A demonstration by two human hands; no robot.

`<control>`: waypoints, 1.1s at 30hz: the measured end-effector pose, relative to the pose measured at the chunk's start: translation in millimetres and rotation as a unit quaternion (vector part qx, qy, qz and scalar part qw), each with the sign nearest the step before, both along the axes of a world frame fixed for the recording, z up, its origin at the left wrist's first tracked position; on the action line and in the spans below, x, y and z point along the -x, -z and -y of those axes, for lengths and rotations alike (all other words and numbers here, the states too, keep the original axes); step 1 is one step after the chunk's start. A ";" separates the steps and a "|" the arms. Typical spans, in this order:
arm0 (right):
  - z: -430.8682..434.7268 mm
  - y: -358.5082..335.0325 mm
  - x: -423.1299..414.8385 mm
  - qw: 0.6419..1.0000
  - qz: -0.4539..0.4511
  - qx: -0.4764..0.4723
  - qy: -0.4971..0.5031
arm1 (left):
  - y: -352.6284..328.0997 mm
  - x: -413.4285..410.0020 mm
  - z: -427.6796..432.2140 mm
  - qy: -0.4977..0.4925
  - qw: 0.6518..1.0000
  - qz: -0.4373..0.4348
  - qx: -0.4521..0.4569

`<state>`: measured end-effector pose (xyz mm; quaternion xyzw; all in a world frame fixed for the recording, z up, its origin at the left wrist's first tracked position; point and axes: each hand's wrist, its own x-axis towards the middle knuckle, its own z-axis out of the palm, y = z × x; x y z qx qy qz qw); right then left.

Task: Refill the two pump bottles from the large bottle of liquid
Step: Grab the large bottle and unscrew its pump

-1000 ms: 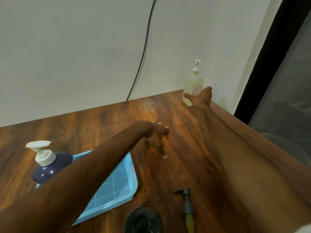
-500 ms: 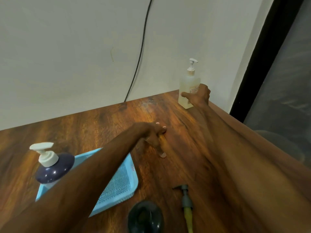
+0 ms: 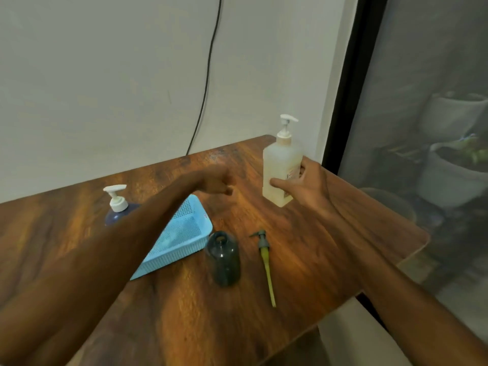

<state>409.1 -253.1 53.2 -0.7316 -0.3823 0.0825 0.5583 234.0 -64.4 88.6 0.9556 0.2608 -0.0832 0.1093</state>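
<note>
**A:** How far along is the refill?

**B:** Early, I'd judge. The right grip [image 3: 303,184] is wrapped round the pale bottle [image 3: 280,165], right of centre in the frame, with the thumb across its front. That looks like the large supply bottle. Its white pump is on, so nothing can be poured from it yet.

**A:** And the left grip?

**B:** The left grip [image 3: 217,182] hovers at the centre of the frame, just left of the pale bottle. The fingers are curled but blurred, so I cannot tell whether they hold anything.

**A:** And the bottles to fill?

**B:** The smoky bottle [image 3: 224,256] stands open on the surface [image 3: 330,260] at lower centre. Its loose pump [image 3: 265,256] lies just to its right, and the bottle looks empty or nearly so. The navy bottle [image 3: 120,211] is at the left by the blue basket [image 3: 184,231], pump in place. The forearm hides whether it stands inside the basket.

**A:** So what remains?

**B:** Nearly everything. Open the pale bottle, fill the smoky one and refit its pump. Then open, fill and close the navy one.
</note>
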 end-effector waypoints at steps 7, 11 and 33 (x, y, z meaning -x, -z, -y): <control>90.1 26.5 52.2 0.999 0.022 -0.006 0.027 | -44.5 50.2 71.4 0.003 0.989 0.147 -0.009; 108.7 44.3 69.4 0.999 0.026 0.013 0.035 | -46.5 73.7 104.9 -0.018 0.968 0.249 0.000; 116.2 20.3 67.3 0.990 0.025 -0.078 -0.111 | 5.6 9.6 204.5 -0.012 0.903 0.414 0.116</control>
